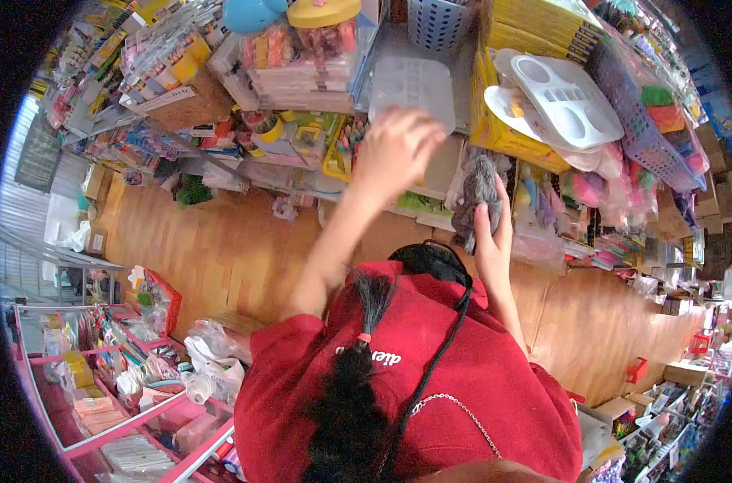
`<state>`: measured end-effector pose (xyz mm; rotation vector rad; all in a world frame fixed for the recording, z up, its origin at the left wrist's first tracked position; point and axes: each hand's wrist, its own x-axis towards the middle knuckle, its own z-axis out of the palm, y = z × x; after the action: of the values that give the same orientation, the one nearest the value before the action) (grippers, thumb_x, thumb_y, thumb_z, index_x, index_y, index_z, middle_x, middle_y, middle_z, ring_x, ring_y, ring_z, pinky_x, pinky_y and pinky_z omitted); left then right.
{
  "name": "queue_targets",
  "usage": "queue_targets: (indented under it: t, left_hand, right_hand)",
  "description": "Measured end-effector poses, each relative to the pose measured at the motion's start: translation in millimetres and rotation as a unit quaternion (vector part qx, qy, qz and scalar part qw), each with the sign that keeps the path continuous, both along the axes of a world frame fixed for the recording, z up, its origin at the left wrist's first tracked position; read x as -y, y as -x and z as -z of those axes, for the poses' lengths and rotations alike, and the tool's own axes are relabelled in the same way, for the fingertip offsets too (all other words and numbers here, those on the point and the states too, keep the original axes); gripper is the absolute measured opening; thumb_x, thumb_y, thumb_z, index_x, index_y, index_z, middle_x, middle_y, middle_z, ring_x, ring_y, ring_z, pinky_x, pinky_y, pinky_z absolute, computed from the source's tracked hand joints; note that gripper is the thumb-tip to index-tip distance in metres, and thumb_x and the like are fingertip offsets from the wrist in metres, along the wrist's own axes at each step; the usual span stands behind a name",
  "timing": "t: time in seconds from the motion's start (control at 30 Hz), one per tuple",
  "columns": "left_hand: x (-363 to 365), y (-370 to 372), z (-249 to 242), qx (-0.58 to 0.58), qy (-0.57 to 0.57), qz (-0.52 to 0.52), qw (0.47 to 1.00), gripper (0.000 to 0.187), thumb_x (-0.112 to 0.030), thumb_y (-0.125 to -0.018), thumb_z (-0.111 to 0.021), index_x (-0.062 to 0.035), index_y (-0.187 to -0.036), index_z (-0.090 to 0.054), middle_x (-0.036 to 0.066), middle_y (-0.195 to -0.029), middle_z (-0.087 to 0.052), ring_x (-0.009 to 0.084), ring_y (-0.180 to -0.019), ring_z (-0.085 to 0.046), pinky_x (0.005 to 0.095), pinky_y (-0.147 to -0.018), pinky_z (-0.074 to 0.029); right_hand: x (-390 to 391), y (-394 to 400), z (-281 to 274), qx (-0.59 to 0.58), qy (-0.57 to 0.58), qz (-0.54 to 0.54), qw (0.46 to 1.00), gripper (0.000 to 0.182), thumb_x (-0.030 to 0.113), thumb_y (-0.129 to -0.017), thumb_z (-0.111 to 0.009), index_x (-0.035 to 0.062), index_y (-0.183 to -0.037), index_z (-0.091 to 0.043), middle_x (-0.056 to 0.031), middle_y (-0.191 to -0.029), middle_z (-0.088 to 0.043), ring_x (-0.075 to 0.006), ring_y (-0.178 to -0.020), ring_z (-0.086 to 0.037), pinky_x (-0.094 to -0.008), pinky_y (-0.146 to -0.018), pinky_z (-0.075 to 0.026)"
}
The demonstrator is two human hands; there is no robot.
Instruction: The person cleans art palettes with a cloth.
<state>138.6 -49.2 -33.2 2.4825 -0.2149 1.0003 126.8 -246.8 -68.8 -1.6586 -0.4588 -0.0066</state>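
Observation:
A dark grey, fuzzy bundle in clear plastic is in my right hand, with the thumb lying over it and the other fingers along its far side. My left hand is raised over the shelf's front edge, close to a translucent white plastic tray. Its fingers are bent and blurred by motion, and what they hold, if anything, cannot be made out. Right of that tray, white paint palettes are stacked on yellow boxes.
A blue perforated basket stands behind the tray, and a purple basket of packets at the right. Jars with pink contents sit on stacked boxes at the left. Pink-edged compartments of goods stand at the lower left, beyond the wooden floor.

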Motion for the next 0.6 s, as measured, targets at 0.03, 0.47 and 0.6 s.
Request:
queue_targets:
  t: [0.03,0.47,0.6]
  left_hand:
    - [-15,-14,6,-0.008,-0.054,0.011,0.998,0.019,-0.022,-0.077,-0.060,-0.0081,-0.089,-0.065,0.009,-0.093,-0.062,0.0268,-0.093,-0.056,0.0381,-0.084,-0.043]
    - [-51,-59,24,-0.122,-0.161,0.155,0.967,0.022,-0.024,-0.073,-0.065,-0.0087,-0.090,-0.064,0.007,-0.107,-0.056,0.0270,-0.100,-0.053,0.0366,-0.085,-0.043]
    - [-50,-63,9,-0.161,-0.092,0.204,0.961,0.022,-0.024,-0.076,-0.064,-0.0057,-0.087,-0.061,0.009,-0.105,-0.056,0.0278,-0.101,-0.052,0.0364,-0.086,-0.042]
  right_hand:
    - [4,-2,8,-0.037,0.009,0.008,0.999,0.044,0.017,-0.091,-0.047,0.0011,-0.130,-0.036,-0.0146,-0.130,-0.041,-0.0214,-0.120,-0.038,-0.0324,-0.101,-0.027]
    - [8,-1,7,-0.129,-0.064,-0.005,0.990,0.043,0.023,-0.092,-0.046,0.0023,-0.129,-0.036,-0.0100,-0.122,-0.047,-0.0165,-0.108,-0.045,-0.0283,-0.093,-0.035]
    - [14,-6,24,-0.144,-0.075,-0.011,0.987,0.044,0.023,-0.092,-0.046,0.0024,-0.130,-0.036,-0.0104,-0.122,-0.047,-0.0164,-0.108,-0.045,-0.0283,-0.093,-0.035]
